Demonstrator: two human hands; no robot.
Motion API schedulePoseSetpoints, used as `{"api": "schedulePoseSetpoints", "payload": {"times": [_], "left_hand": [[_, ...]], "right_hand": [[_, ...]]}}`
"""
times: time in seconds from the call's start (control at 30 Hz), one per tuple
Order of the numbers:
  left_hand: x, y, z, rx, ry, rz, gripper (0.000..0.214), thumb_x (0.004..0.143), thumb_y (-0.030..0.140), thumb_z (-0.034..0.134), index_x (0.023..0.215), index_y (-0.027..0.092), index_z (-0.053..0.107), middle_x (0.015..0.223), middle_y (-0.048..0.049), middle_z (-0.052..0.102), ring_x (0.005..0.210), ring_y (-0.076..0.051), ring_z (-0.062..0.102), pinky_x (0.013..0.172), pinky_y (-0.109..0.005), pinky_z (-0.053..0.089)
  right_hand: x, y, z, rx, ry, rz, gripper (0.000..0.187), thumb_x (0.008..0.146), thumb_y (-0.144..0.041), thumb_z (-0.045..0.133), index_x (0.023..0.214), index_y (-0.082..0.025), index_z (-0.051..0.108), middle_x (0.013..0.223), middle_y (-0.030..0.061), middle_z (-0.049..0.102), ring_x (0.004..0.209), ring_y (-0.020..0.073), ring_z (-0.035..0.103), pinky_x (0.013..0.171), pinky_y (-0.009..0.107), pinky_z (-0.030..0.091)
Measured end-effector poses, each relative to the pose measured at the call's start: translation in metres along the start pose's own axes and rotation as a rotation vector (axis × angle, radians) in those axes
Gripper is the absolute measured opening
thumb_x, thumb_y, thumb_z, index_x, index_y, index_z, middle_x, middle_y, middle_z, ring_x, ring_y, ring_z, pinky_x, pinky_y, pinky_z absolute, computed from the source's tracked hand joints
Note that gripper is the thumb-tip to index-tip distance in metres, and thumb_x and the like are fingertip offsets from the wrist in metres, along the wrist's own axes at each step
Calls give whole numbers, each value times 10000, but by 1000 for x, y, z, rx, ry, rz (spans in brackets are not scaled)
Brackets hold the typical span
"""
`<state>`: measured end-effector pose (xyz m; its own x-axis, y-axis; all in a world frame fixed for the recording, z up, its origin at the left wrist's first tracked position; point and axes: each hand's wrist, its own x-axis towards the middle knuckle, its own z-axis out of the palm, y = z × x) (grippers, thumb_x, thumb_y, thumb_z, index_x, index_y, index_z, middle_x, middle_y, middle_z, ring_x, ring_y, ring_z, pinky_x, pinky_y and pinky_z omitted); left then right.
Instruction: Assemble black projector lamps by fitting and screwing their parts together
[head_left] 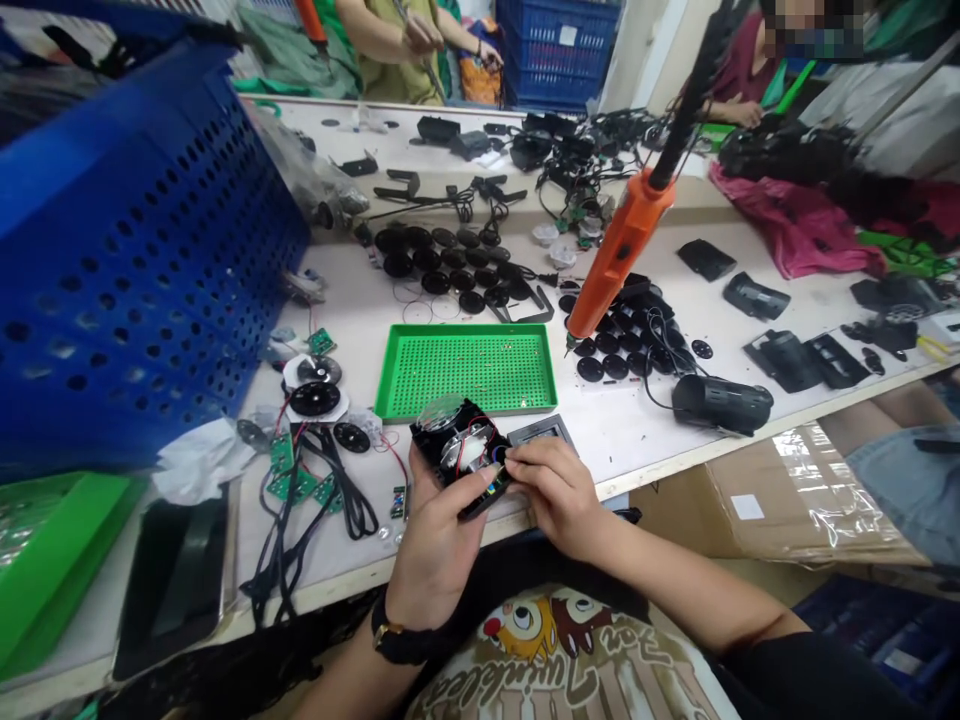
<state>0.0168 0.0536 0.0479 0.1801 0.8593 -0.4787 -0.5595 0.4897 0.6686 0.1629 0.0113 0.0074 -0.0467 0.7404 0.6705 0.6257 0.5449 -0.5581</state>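
Lower centre of the frame, at the edge of the tabletop (pixel 622 440): left grip (pixel 435 555) closed round a black plastic housing (pixel 439 430), holding it tilted, open side up, probably to reach the red wires (pixel 474 432) inside. Right grip (pixel 555 495) pinched at the housing's near edge; exact hold hidden. Orange electric screwdriver (pixel 619 255) hangs just above, likely kept within reach.

Looping script, roughly "Twinkles", under a cartoon print on the person's T-shirt (pixel 555 650), partly legible
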Motion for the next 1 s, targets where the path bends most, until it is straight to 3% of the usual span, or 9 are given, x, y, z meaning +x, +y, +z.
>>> {"api": "schedulePoseSetpoints", "payload": {"times": [0.27, 0.37, 0.43, 0.53, 0.63, 0.7, 0.83, 1.0], "left_hand": [[7, -3, 11, -60, -30, -3, 631, 589, 90, 883, 1102, 305, 585, 984, 25, 688, 852, -170, 676, 679, -275, 583], [10, -3, 11, -35, -42, 5, 631, 584, 94, 878, 1107, 286, 582, 979, 21, 689, 871, -162, 684, 737, -279, 585], [12, -1, 7, 1, -48, 16, 667, 585, 95, 881, 1154, 285, 587, 1037, 6, 704, 926, -168, 698, 812, -292, 587], [14, 3, -4, 74, -59, 6, 781, 590, 110, 904, 1275, 289, 575, 1155, -32, 717, 1019, -198, 710, 905, -331, 582], [14, 8, -18, 112, -54, -22, 931, 559, 148, 945, 1383, 290, 537, 1199, -49, 720, 1054, -224, 712, 952, -359, 575], [12, 10, -25, 119, -42, -42, 1026, 524, 166, 964, 1435, 302, 513, 1211, -43, 720, 1068, -233, 709, 970, -360, 571], [8, 12, -34, 113, -27, -51, 1080, 504, 177, 971, 1465, 347, 509, 1232, -25, 715, 1114, -242, 703, 997, -344, 568], [2, 13, -37, 97, -55, -46, 1087, 544, 171, 955, 1499, 369, 475, 1236, -14, 725, 1125, -233, 711, 990, -324, 575]], "right_hand": [[15, 3, -7, 25, -5, 67, 148, 960, -94, 580, 1023, -208, 651, 1046, 100, 752, 934, 202, 697, 791, 367, 602], [16, -1, -15, 53, -67, 123, 127, 958, -170, 645, 1073, -212, 676, 1107, 100, 747, 1014, 211, 701, 867, 384, 606], [17, -2, -26, 100, -127, 176, 243, 934, -280, 716, 1170, -231, 684, 1228, 114, 725, 1145, 235, 691, 966, 421, 599], [18, 8, -54, 105, -82, 271, 351, 935, -366, 717, 1268, -268, 666, 1312, 115, 704, 1253, 262, 664, 1063, 487, 566], [26, 42, -94, -92, 90, 387, 301, 956, -369, 674, 1243, -279, 678, 1254, 100, 726, 1196, 269, 678, 1054, 522, 559], [36, 76, -122, -214, 57, 519, 368, 939, -451, 673, 1265, -281, 664, 1326, 111, 684, 1149, 271, 684, 1019, 514, 576], [68, 147, -165, -443, -165, 774, 498, 907, -502, 639, 1342, -262, 599, 1396, 139, 641, 1139, 312, 698, 971, 527, 595], [112, 211, -180, -552, -227, 829, 465, 861, -416, 672, 1276, -208, 637, 1367, 175, 645, 1065, 318, 713, 1025, 548, 552]]}}
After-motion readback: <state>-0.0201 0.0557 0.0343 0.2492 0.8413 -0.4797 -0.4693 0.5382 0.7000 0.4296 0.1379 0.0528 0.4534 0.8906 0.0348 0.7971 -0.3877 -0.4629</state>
